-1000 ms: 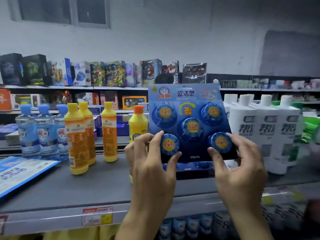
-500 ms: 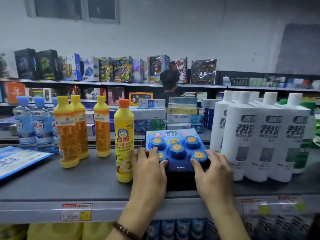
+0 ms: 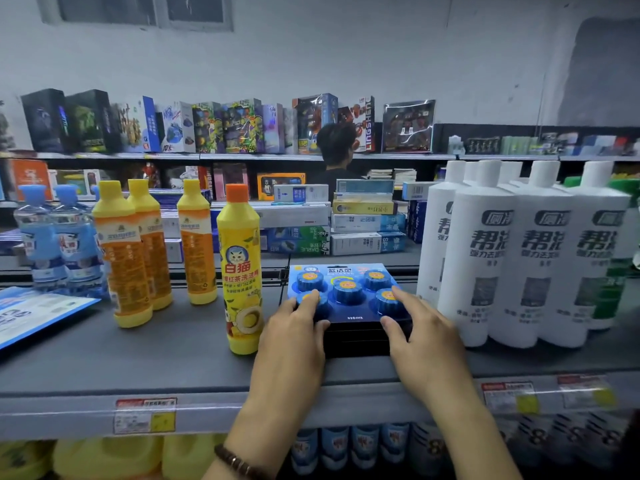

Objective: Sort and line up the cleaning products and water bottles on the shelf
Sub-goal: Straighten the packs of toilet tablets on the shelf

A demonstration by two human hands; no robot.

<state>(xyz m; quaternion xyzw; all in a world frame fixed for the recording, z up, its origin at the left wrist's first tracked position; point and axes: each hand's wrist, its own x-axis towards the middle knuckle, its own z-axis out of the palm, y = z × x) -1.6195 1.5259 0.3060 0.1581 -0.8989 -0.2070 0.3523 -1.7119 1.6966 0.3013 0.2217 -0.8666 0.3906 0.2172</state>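
Observation:
A blue blister pack of toilet cleaner blocks [image 3: 346, 289] lies flat on a dark stack on the grey shelf [image 3: 138, 355]. My left hand [image 3: 294, 337] grips its left front corner, and my right hand [image 3: 422, 341] grips its right front corner. A yellow dish-soap bottle with an orange cap [image 3: 239, 268] stands just left of the pack. Three yellow bottles [image 3: 152, 247] stand further left, with blue-capped water bottles [image 3: 52, 240] behind them. White cleaner bottles [image 3: 519, 254] stand in a row right of the pack.
A flat blue package [image 3: 34, 313] lies at the shelf's left end. Price tags [image 3: 145, 414] hang on the shelf's front edge. More bottles fill the shelf below. Behind, a person [image 3: 336, 150] stands before shelves of boxed toys.
A second ago I held the blister pack upright in front of me. It has since been laid flat on the dark stack, and both hands still rest on its front corners.

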